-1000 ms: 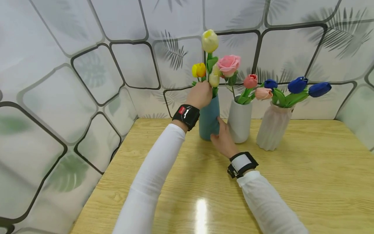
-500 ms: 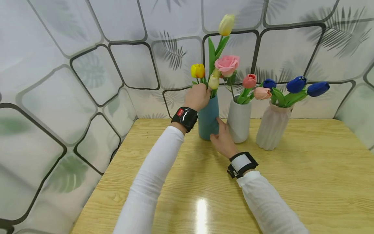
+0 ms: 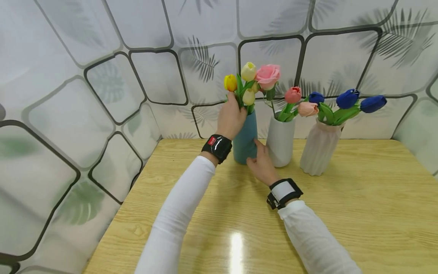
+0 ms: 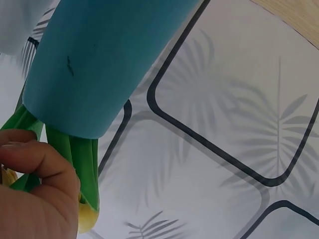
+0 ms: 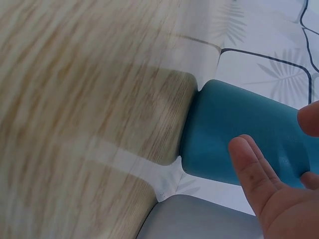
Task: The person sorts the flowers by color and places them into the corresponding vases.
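Observation:
My left hand (image 3: 230,118) is at the neck of a blue vase (image 3: 244,146), index finger reaching up beside a yellow tulip (image 3: 230,82). A pale yellow tulip (image 3: 248,71) stands low in that vase, with another pale yellow tulip (image 3: 248,97) below it. In the left wrist view, a bent digit of the hand (image 4: 42,184) overlaps green leaves (image 4: 87,169) at the rim; some fingers are hidden. My right hand (image 3: 263,163) lies against the lower right of the vase, its fingers (image 5: 246,159) straight along the blue side in the right wrist view.
Just right of the blue vase stands a white vase (image 3: 280,142) with a pink rose (image 3: 268,76) and coral tulips (image 3: 293,94). A ribbed pale vase (image 3: 321,150) with blue tulips (image 3: 348,99) is farther right. The patterned wall covering (image 3: 154,76) rises behind the wooden table (image 3: 219,228).
The pale yellow tulip rose and tilted right, then came down low into the blue vase. My left hand has loosened from a fist, index finger now extended. The right hand has stayed put.

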Demonstrator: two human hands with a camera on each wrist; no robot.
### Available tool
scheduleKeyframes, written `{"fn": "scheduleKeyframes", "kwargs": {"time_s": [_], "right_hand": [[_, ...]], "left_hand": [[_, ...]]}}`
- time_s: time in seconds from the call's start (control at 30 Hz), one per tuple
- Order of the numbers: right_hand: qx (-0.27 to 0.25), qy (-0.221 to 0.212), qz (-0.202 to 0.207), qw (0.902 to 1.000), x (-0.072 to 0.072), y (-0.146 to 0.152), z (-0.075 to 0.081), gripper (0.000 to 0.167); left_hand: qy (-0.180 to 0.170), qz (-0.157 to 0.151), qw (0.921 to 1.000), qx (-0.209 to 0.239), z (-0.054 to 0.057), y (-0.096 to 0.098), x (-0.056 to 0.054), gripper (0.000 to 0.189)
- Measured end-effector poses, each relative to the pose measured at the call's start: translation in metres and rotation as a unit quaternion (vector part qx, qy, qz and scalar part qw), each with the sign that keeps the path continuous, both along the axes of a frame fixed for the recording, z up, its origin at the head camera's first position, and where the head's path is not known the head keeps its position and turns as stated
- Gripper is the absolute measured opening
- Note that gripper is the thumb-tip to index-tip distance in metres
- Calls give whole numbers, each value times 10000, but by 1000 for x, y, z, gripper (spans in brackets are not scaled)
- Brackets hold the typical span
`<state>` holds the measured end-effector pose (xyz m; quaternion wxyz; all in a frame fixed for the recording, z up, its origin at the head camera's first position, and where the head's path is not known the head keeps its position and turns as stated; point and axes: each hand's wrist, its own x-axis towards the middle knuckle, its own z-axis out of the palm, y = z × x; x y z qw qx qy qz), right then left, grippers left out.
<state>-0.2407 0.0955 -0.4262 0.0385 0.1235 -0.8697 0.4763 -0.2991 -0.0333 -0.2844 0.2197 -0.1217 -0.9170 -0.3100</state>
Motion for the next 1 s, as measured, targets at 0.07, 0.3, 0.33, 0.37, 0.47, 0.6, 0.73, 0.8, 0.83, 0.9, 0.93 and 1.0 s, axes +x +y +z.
{"fn": "scheduleKeyframes", "kwargs": {"time_s": [0.07, 0.3, 0.33, 0.37, 0.47, 0.6, 0.73, 0.8, 0.83, 0.9, 0.93, 1.0], "right_hand": [[-9, 15, -3, 10000, 0, 0, 0, 70], [-197, -2, -67, 9998, 1, 2, -3, 69], [-261, 20, -89, 9996, 2, 2, -3, 68], [-315, 47, -106, 9994, 3, 2, -3, 68], [-518, 88, -107, 9986, 7, 4, -3, 67], [-756, 39, -40, 9971, 14, 9, -6, 67], [-869, -30, -80, 9962, 19, 17, -7, 68], [-885, -12, -153, 9960, 21, 22, -7, 68], [-887, 23, -199, 9959, 22, 25, -8, 67], [-834, 101, -290, 9960, 24, 30, -8, 66], [-805, 114, -322, 9962, 25, 33, -8, 66], [-755, 156, -347, 9964, 26, 39, -9, 65]], "left_hand": [[141, 14, 9999, 69, -3, 0, 0, 38], [301, 156, 9993, -165, -7, -4, 5, 21], [280, 180, 9991, -246, -8, -5, 5, 19], [259, 199, 9990, -300, -9, -6, 5, 18], [420, 177, 9985, -289, -14, -8, 4, 16], [886, -92, 9960, -55, -23, -10, 4, 15], [975, -363, 9946, 22, -37, -14, 9, 17], [918, -423, 9949, -23, -44, -15, 13, 17], [866, -456, 9952, -43, -49, -17, 14, 17], [748, -515, 9958, -84, -57, -19, 18, 17], [712, -533, 9960, -114, -62, -21, 21, 17], [589, -555, 9966, -160, -72, -24, 26, 16]]}}
